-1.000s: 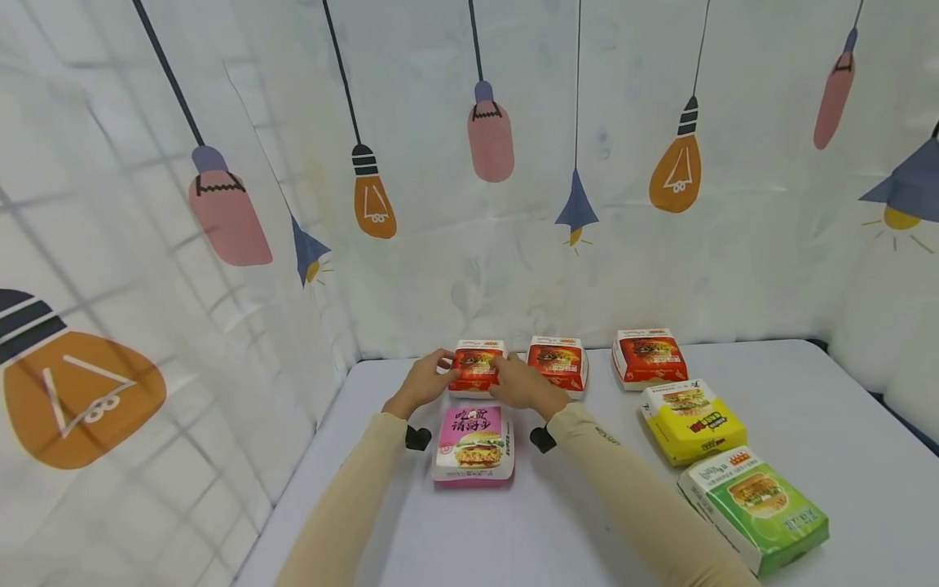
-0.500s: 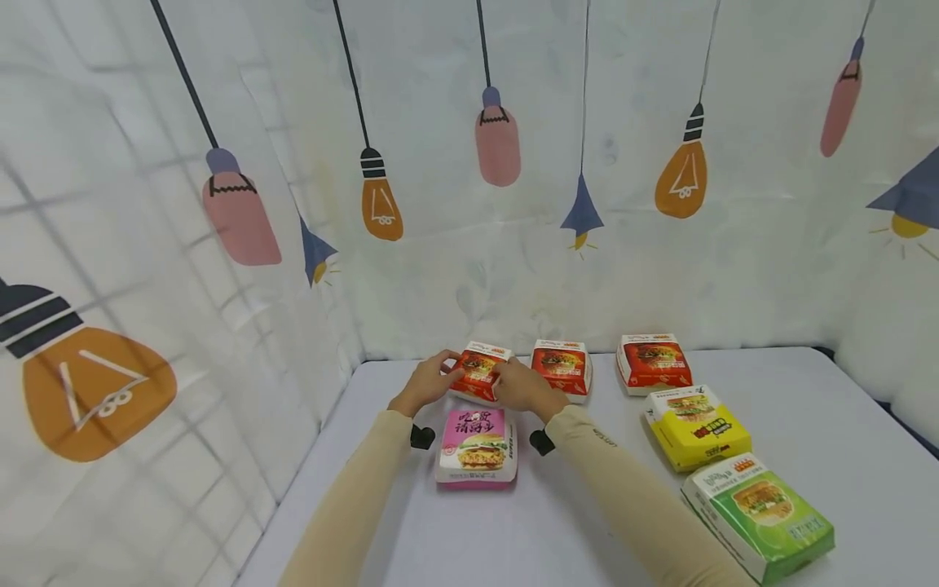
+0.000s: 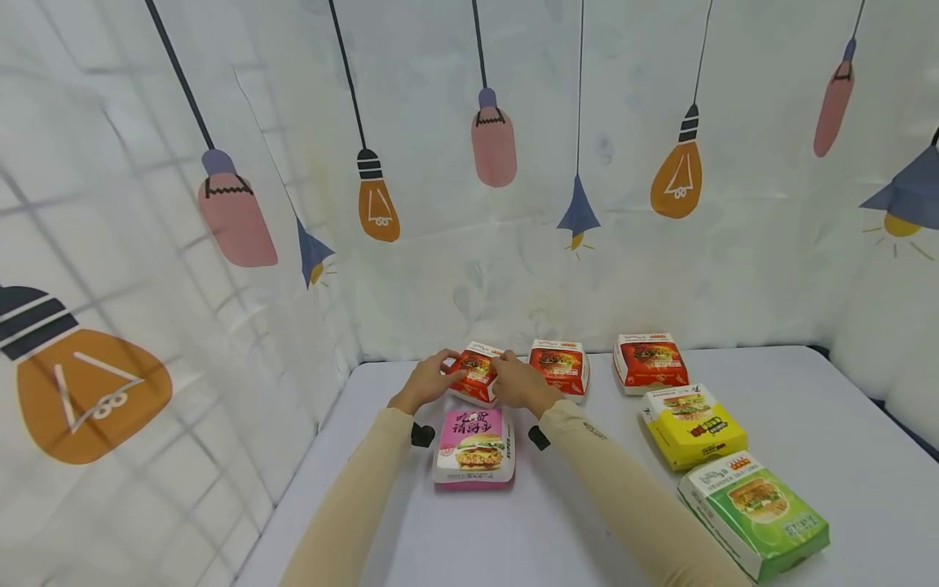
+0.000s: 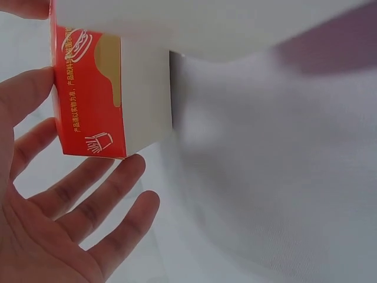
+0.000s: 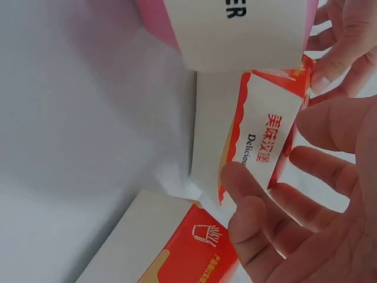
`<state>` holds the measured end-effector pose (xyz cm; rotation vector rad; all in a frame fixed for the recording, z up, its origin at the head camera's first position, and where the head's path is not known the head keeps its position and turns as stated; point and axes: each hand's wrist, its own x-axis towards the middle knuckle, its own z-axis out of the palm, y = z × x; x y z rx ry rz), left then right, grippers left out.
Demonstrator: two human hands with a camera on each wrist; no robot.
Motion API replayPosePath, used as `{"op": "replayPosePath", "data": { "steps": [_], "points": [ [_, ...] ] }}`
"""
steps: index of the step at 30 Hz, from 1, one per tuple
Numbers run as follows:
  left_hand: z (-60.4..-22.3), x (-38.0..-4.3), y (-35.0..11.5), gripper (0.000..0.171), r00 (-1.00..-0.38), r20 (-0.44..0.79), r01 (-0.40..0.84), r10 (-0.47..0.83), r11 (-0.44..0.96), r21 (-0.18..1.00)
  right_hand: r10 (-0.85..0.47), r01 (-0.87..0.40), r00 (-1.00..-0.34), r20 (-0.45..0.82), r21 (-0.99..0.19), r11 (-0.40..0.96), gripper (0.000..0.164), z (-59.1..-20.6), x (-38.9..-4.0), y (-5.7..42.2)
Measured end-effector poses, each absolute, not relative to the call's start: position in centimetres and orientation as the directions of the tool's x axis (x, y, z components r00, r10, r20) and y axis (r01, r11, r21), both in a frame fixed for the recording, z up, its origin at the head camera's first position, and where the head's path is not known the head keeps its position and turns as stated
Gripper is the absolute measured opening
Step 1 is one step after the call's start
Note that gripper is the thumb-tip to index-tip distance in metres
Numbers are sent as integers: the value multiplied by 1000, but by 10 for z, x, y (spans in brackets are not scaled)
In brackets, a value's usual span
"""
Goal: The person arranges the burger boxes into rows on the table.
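Here's the red box (image 3: 477, 375), gripped slightly askew between left hand (image 3: 424, 383) at nine o'clock and right hand (image 3: 522, 383) at three, both hands grasping it! Around it, pink box (image 3: 475, 448) sits near at six, second red box (image 3: 563, 364) just past the right hand at three, third red box (image 3: 651, 363) farther along, yellow box (image 3: 693, 425) and green box (image 3: 759, 509) toward four on the bench (image 3: 499, 542), all closed, contents hidden

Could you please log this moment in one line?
left hand: holds leftmost red box; right hand: holds same box; pink box: nearer the person; yellow box, green box: at right
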<state>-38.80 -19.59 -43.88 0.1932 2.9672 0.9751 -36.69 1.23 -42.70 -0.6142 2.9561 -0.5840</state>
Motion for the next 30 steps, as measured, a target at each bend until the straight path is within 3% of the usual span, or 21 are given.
{"op": "replayPosePath", "data": {
  "steps": [30],
  "points": [
    [-434,-387,-199,37,-980,134,197,148,825,529,-347,-327,-938,1,-339,882,52,-428,-368,8]
  ]
}}
